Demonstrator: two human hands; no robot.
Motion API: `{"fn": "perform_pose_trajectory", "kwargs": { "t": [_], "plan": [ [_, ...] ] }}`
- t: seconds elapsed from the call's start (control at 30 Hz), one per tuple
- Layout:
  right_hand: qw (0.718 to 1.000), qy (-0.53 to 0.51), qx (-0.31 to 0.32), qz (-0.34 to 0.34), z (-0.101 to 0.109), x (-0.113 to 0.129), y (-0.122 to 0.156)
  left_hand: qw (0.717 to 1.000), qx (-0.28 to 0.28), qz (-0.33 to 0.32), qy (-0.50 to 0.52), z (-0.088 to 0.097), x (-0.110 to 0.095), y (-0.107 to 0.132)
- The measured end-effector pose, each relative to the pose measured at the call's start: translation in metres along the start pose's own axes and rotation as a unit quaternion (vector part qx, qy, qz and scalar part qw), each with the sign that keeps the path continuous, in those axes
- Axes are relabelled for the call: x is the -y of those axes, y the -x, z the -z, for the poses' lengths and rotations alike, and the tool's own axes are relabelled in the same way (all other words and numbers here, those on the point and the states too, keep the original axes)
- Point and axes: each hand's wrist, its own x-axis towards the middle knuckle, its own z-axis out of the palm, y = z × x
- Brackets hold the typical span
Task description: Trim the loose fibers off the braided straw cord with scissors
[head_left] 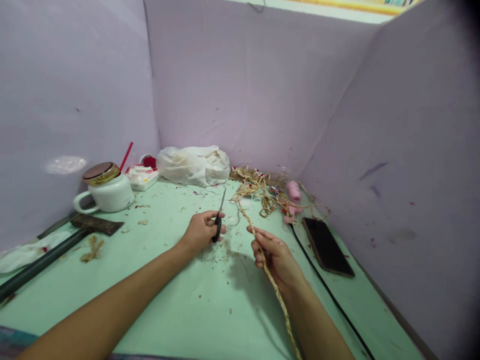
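Note:
My left hand [200, 231] is closed round the black handles of a pair of scissors [219, 216], whose blades point up and away over the green table [180, 295]. My right hand [275, 260] is closed on a braided straw-coloured rope [245, 216]. The rope runs from a tangled pile at the back, through my fingers and down over my right forearm toward me. The two hands are a short gap apart above the middle of the table.
A white mug with a gold lid [107, 190], a hammer [60, 245], a white plastic bag [195, 165], a pink thread spool [294, 191], a dark phone [327, 246] and a black cable [330, 295] lie around. Lilac panels wall in the table on three sides.

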Motion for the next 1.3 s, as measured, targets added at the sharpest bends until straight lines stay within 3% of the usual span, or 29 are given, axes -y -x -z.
{"fn": "perform_pose_trajectory", "kwargs": {
  "t": [0.23, 0.4, 0.67, 0.9, 1.03, 1.17, 1.3],
  "plan": [
    [0.991, 0.080, 0.069, -0.083, -0.004, -0.005, 0.008, 0.983, 0.038, 0.120, 0.131, -0.005, 0.003, 0.000],
    [0.969, 0.151, 0.118, -0.155, -0.010, -0.013, 0.011, 0.979, 0.054, 0.128, 0.150, -0.010, 0.006, -0.003],
    [0.946, 0.233, 0.121, -0.188, -0.016, -0.020, 0.011, 0.983, 0.019, 0.116, 0.139, -0.017, 0.001, -0.006],
    [0.951, 0.231, 0.129, -0.157, -0.013, -0.021, 0.012, 0.984, -0.016, 0.083, 0.157, -0.012, 0.001, -0.010],
    [0.965, 0.166, 0.125, -0.158, -0.013, -0.019, 0.013, 0.983, 0.000, 0.047, 0.178, -0.013, 0.000, -0.005],
    [0.982, 0.087, 0.133, -0.103, -0.014, -0.018, 0.011, 0.979, 0.036, 0.016, 0.198, -0.018, 0.002, 0.001],
    [0.988, 0.093, 0.105, -0.070, -0.016, -0.020, 0.007, 0.979, 0.037, 0.000, 0.201, -0.023, 0.003, 0.006]
  ]
}}
